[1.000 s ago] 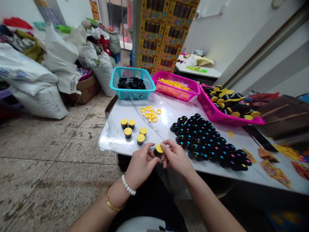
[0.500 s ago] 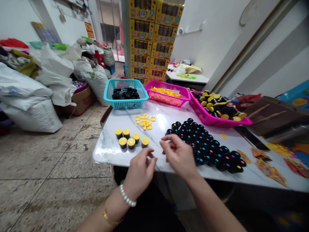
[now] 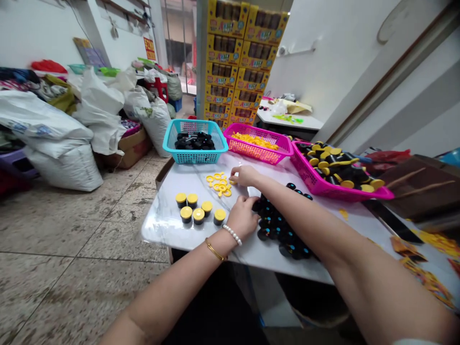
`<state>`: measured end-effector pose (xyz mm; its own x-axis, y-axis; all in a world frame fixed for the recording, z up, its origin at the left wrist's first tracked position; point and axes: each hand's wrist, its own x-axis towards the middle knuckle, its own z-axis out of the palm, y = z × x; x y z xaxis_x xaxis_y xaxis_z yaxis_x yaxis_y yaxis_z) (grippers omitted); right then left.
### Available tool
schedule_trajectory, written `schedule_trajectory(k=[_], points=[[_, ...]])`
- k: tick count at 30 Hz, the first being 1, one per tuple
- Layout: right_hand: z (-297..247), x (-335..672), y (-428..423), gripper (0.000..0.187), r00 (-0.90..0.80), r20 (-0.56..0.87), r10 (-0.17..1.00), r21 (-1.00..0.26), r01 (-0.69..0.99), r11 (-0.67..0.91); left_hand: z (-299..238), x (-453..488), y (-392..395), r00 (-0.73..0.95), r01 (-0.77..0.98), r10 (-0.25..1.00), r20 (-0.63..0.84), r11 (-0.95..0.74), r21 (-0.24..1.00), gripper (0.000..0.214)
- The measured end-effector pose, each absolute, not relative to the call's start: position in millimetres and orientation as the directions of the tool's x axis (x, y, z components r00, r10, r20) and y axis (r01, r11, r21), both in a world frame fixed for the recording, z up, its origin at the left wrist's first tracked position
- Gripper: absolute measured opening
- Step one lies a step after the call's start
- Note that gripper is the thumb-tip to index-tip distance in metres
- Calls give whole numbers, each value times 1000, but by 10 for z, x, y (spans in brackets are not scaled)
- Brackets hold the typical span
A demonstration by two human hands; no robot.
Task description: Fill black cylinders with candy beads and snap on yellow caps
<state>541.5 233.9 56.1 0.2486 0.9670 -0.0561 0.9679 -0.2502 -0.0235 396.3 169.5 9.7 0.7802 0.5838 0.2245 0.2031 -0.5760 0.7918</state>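
Hands apart, grip unclear | our right hand (image 3: 244, 176) at yellow plastic rings (image 3: 219, 186) | our left hand (image 3: 242, 218) beside black yellow-capped plastic cylinders (image 3: 198, 215) | white marble desk (image 3: 161, 232)

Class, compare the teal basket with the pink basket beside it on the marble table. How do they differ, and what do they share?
The teal basket is blue-green, while the pink basket is bright pink. The teal basket holds black pieces; the pink basket holds yellow pieces. Both are plastic mesh baskets at the far edge of the marble table.
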Motion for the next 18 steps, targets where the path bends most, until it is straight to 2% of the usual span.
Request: schedule_trajectory(k=[3,6,9,11,15,18], points=[[515,5461,2347,30,261,-65,963,15,965,-261,96,3989,1706,773,231,593,226,-594,770,45],[532,5487,2333,32,274,-85,958,45,962,-271,135,3984,1694,765,251,597,243,-623,741,32],[569,5465,2300,46,282,-104,954,72,958,-276,205,3867,1614,771,296,594,230,-654,696,22],[596,5426,2271,53,285,-119,951,92,957,-276,262,3707,1513,789,337,569,231,-716,611,19],[693,5310,2227,45,283,-185,941,112,957,-266,368,3233,1296,835,410,510,204,-827,385,12],[845,5187,2154,43,288,-212,934,102,957,-272,404,2880,1219,844,447,510,167,-840,309,10]])
